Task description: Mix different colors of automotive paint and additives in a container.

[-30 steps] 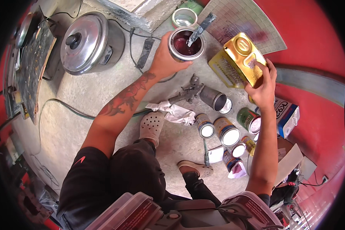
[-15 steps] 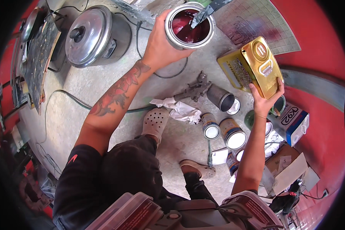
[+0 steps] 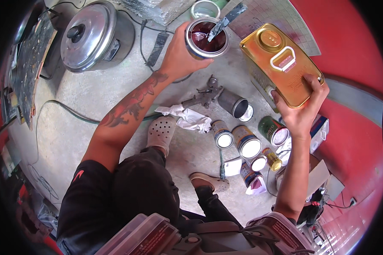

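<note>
"Paint can (image 3: 208, 55), where is it?"
"Up in the left hand (image 3: 178, 56), fingers gripping it. A flat stick (image 3: 228, 21) leans inside."
"And the gold can (image 3: 286, 76)?"
"Right hand (image 3: 303, 111) fingers grip one end. It looks bigger now, so probably higher; both cans seem handy."

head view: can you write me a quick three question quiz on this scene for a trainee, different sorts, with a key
1. Multiple choice: what does the right hand hold?
a) spray gun
b) gold can
c) cardboard box

2. True or false: the pot has its lid on.

3. Fill in: the left hand holds an open tin with dark ____ liquid inside.

Key: 1. b; 2. true; 3. red
</note>
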The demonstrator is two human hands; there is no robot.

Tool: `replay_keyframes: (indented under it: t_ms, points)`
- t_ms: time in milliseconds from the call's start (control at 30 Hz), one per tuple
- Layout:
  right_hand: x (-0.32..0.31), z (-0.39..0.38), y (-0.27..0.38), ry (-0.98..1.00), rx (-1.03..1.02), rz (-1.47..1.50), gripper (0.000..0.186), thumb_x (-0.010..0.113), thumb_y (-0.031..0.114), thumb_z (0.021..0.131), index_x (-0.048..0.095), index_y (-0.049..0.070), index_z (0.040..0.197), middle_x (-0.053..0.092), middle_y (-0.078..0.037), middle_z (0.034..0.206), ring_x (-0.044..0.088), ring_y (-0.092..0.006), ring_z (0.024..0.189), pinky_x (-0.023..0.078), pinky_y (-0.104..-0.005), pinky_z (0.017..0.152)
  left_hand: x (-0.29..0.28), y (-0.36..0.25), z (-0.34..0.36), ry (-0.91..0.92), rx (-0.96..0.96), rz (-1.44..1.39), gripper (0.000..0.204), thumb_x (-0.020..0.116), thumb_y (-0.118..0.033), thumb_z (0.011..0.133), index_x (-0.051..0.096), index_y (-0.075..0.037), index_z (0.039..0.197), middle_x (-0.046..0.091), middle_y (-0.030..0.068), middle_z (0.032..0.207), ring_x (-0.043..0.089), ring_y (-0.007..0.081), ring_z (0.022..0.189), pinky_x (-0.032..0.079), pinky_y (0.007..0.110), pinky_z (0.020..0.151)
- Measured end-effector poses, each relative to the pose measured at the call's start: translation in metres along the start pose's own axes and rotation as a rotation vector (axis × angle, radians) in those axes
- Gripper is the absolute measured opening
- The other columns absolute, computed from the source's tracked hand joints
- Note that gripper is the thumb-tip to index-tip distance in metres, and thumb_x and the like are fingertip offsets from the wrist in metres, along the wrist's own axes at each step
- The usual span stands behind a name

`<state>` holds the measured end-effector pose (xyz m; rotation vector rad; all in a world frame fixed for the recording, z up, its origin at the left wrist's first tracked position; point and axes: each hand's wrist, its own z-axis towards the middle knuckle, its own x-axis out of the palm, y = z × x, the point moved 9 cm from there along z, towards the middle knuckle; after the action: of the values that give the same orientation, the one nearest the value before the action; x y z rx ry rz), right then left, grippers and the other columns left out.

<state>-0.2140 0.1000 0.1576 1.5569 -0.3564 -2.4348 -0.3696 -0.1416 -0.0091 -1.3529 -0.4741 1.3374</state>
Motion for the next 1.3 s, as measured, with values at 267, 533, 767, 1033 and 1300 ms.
replay_keyframes:
  t_ms: [267,533,767,1033,1300]
  points:
    - [-0.023,0.026,0.048,0.157,-0.111,-0.240,0.082,0.091,0.018,0.060,0.050,0.009,0.132,0.044,-0.026,0.132,0.044,-0.0452,0.124,0.042,-0.0537,0.105,0.017,-0.030,0.000,0.021,0.052,-0.020,0.107,0.095,-0.024,0.063,0.034,0.000,0.147,0.056,0.0176,0.136,0.057,0.0307,0.128,0.046,0.040,0.109]
    - [-0.009,0.043,0.087,0.267,-0.143,-0.455,0.076,0.087,0.012,0.058,0.060,0.025,0.128,0.046,-0.027,0.128,0.049,-0.0441,0.116,0.044,-0.0526,0.095,0.022,-0.043,0.002,-0.007,0.109,0.015,0.103,0.095,-0.024,0.063,0.037,-0.001,0.146,0.054,0.0184,0.132,0.056,0.0345,0.126,0.047,0.042,0.106]
    - [0.011,0.056,0.105,0.296,-0.203,-0.550,0.069,0.085,0.010,0.061,0.059,0.029,0.122,0.046,-0.025,0.127,0.050,-0.0428,0.113,0.046,-0.0524,0.091,0.024,-0.032,-0.003,-0.029,0.105,-0.001,0.102,0.095,-0.023,0.063,0.038,-0.003,0.146,0.054,0.0188,0.133,0.056,0.0362,0.125,0.047,0.044,0.106]
    - [0.031,0.060,0.115,0.317,-0.335,-0.627,0.041,0.071,0.008,0.077,0.059,0.029,0.110,0.047,-0.022,0.116,0.053,-0.0409,0.107,0.046,-0.0522,0.084,0.039,-0.020,-0.008,-0.014,0.066,-0.064,0.099,0.094,-0.018,0.061,0.041,-0.005,0.144,0.055,0.0184,0.133,0.055,0.0369,0.126,0.045,0.045,0.108]
    - [0.036,0.062,0.118,0.342,-0.349,-0.645,0.037,0.070,0.009,0.079,0.058,0.028,0.108,0.047,-0.020,0.112,0.053,-0.0396,0.103,0.047,-0.0513,0.083,0.049,-0.010,-0.008,0.008,0.046,-0.134,0.099,0.094,-0.017,0.061,0.040,-0.004,0.143,0.058,0.0183,0.131,0.057,0.0361,0.125,0.047,0.044,0.107]
